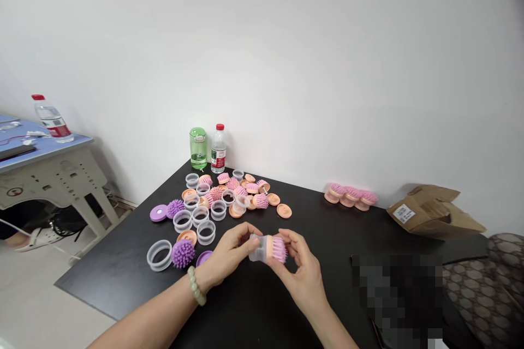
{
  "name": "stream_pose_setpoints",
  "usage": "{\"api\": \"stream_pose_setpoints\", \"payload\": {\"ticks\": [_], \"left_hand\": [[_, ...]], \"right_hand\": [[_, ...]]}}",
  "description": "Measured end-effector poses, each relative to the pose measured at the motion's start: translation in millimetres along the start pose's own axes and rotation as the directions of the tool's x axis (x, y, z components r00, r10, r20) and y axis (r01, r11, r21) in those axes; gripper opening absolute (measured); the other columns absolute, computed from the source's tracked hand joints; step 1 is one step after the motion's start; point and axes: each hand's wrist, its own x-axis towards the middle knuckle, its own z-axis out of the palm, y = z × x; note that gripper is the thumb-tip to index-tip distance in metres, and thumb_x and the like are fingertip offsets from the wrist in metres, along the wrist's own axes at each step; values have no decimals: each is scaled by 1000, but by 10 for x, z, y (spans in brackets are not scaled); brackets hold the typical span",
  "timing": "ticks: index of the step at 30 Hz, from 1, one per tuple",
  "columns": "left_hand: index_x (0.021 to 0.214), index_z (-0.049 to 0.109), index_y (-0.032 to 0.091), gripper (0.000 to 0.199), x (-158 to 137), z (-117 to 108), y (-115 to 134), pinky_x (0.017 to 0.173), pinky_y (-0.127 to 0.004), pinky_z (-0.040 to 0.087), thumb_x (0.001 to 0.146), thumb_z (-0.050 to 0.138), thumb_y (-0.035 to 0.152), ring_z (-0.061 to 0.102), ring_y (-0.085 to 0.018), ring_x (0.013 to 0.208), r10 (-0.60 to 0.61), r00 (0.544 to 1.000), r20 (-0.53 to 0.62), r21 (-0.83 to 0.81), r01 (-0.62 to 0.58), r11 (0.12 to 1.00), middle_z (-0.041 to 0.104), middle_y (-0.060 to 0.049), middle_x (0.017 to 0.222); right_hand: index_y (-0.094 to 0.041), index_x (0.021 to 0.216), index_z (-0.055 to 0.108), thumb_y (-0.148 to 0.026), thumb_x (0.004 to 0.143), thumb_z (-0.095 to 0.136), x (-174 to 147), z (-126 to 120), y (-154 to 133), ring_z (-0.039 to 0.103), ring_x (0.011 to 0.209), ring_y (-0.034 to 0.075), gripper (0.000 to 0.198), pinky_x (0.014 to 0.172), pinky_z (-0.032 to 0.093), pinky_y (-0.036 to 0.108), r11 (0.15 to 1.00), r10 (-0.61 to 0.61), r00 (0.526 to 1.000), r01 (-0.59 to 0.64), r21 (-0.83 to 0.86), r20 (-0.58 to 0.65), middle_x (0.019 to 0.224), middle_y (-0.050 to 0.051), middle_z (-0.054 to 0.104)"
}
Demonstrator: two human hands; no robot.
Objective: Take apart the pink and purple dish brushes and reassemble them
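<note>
Showed work partway along, judging by the parts across the black rectangular bench (311,212). Counted as apparently finished three pink-bristled, peach-based pieces (351,196), set side by side near the wall (311,82), left of the crumpled brown paper bag (434,212). Counted as apparently left to join, beyond and to the left of the hands, a loose spread of translucent plastic rings (206,240), flat round peach discs (284,211), pink-bristled domes (261,201), spiky purple domes (183,253) and a smooth round purple disc (158,213). Presented one further pair in hand, above the near middle of the bench: a waisted translucent plastic sleeve (258,251) and a pink-bristled head with a peach band (279,250). Clamped the sleeve between thumb and fingers of the left hand (228,253). Held the head between thumb below and fingertips above of the right hand (301,267), with bristles toward the right palm. Set sleeve and band end to end, lying sideways between both hands. Could not tell whether fully seated.
</note>
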Motion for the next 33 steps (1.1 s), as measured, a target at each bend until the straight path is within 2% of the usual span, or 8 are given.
{"api": "stream_pose_setpoints", "payload": {"ticks": [3,6,9,12,16,22,27,33], "left_hand": [[96,64,18,35,7,-5,-19,77,-31,43,77,77,44,54,-21,85,126,992,-21,46,-125,991,60,-4,93],[109,61,21,47,-14,-7,-26,90,-35,43,72,84,38,53,-26,106,257,966,-34,146,-249,957,59,-7,113],[123,55,21,57,-29,-5,-22,91,-37,43,77,78,45,53,-28,111,185,982,-26,123,-180,976,57,-10,122],[109,61,17,37,-15,-11,-14,74,-32,45,93,56,49,57,-21,83,29,999,42,76,-32,997,62,-5,94],[98,60,18,29,-5,-11,-8,77,-32,45,81,74,37,56,-21,85,141,990,0,190,-138,972,61,-3,95],[122,51,23,52,-49,27,-28,94,-39,44,78,79,24,53,-26,110,307,951,42,467,-290,835,56,-7,118],[115,52,21,49,-44,47,-53,83,-39,46,77,82,30,55,-25,95,342,938,51,600,-302,740,58,-5,103],[109,51,18,29,-54,101,-93,74,-35,43,84,64,8,47,-23,85,517,831,206,739,-478,474,56,-5,92]], "right_hand": [[-23,117,60,-36,76,75,3,6,10,74,90,24,45,78,64,36,999,39,999,-39,-1,4,102,7,74],[-23,118,59,-35,76,75,0,13,4,74,92,23,46,80,64,35,998,64,998,-64,15,16,103,7,73],[-24,119,59,-35,77,75,-4,9,-3,73,95,23,46,82,63,35,998,57,998,-57,28,19,106,7,73],[-25,119,58,-34,77,75,-4,-2,4,73,96,23,46,83,63,35,997,65,998,-66,35,15,107,7,72],[-25,120,58,-34,76,75,0,0,11,73,94,23,48,83,63,35,995,89,996,-90,51,14,105,6,72],[-24,118,59,-32,73,75,-3,26,-4,74,91,23,49,82,62,36,993,109,993,-111,48,33,103,6,72],[-23,119,56,-29,71,73,2,37,-22,72,83,21,51,80,61,34,986,160,983,-163,31,89,97,3,73],[-23,109,54,-29,70,71,19,89,-47,66,65,17,43,65,58,29,955,262,952,-279,97,158,74,-3,67]]}}
